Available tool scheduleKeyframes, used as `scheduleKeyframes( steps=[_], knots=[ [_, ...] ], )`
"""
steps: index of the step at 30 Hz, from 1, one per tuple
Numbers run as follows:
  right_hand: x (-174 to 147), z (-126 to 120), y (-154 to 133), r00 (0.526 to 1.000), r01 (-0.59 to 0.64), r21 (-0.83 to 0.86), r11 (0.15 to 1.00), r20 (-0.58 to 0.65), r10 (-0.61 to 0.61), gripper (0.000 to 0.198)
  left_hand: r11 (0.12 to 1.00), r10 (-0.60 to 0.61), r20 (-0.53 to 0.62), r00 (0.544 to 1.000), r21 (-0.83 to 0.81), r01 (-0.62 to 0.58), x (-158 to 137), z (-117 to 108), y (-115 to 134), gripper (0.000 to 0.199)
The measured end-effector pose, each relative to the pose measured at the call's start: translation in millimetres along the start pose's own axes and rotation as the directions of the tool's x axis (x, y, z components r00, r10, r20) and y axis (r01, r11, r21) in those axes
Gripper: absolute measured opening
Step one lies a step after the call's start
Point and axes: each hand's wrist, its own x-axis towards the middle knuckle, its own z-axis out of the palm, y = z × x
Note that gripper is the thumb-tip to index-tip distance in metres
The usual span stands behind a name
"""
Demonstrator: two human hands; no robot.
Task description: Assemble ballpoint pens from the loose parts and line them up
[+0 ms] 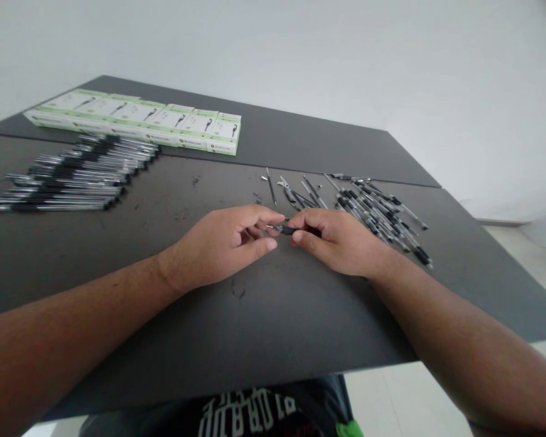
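Between thumb and fingers, my right hand (pixel 339 238) grips a pen (pixel 284 229) by its black grip section, with the bare tip pointing left. The rest of the pen is hidden inside that hand. My left hand (pixel 236 240) is around the pen's tip, its thumb and fingers apart. Whether its fingertips touch the tip, I cannot tell. Just beyond the hands lie several loose pen parts (pixel 295 193). To the right, partly behind my right hand, is a loose pile of clear pens with black grips (pixel 377 212).
Neat rows of pens with black grips (pixel 73 173) lie at the left. Behind them stands a line of white and green boxes (pixel 136 118) with pen pictures. Small dark marks dot the grey table (pixel 200 352). A pale wall (pixel 300 60) rises behind.
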Motion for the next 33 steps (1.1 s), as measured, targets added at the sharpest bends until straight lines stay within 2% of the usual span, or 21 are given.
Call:
scheduleKeyframes(
  steps=[5, 8, 11, 14, 21, 27, 30, 33],
  knots=[
    [0, -1, -1, 1.000, -0.004, -0.036, 0.999, 0.005, 0.004, 0.017, 1.000, -0.009, -0.086, 0.996, 0.024, 0.012, -2, 0, 2, 0.025],
    [0, 0, -3, 1.000, -0.003, -0.101, 0.995, 0.005, 0.004, 0.016, 0.995, 0.008, -0.076, 0.997, 0.105, 0.000, -1, -2, 5, 0.017],
    [-1, 3, -3, 0.999, 0.042, -0.160, 0.986, 0.004, -0.042, 0.020, 0.986, 0.005, -0.070, 0.998, 0.165, 0.007, 0, -3, 5, 0.018],
    [-2, 4, -4, 0.997, 0.078, -0.205, 0.976, -0.005, -0.080, 0.024, 0.989, 0.006, -0.075, 0.997, 0.145, 0.005, 0, -3, 4, 0.017],
    [-3, 5, -7, 0.999, 0.050, -0.289, 0.956, 0.003, -0.051, 0.028, 0.976, 0.030, -0.027, 0.999, 0.215, -0.023, 1, -4, -2, 0.018],
    [-3, 7, -6, 0.996, 0.006, -0.307, 0.952, -0.080, -0.032, 0.019, 0.971, 0.034, 0.004, 0.999, 0.239, -0.034, 4, -2, -7, 0.020],
    [-3, 6, -7, 0.998, 0.025, -0.326, 0.945, -0.038, -0.040, 0.013, 0.968, 0.038, 0.030, 0.999, 0.248, -0.044, 4, -2, -9, 0.020],
    [-2, 6, -7, 0.999, 0.042, -0.333, 0.942, 0.008, -0.042, 0.020, 0.966, 0.039, 0.025, 0.999, 0.254, -0.044, 4, -3, -10, 0.020]
  ],
)
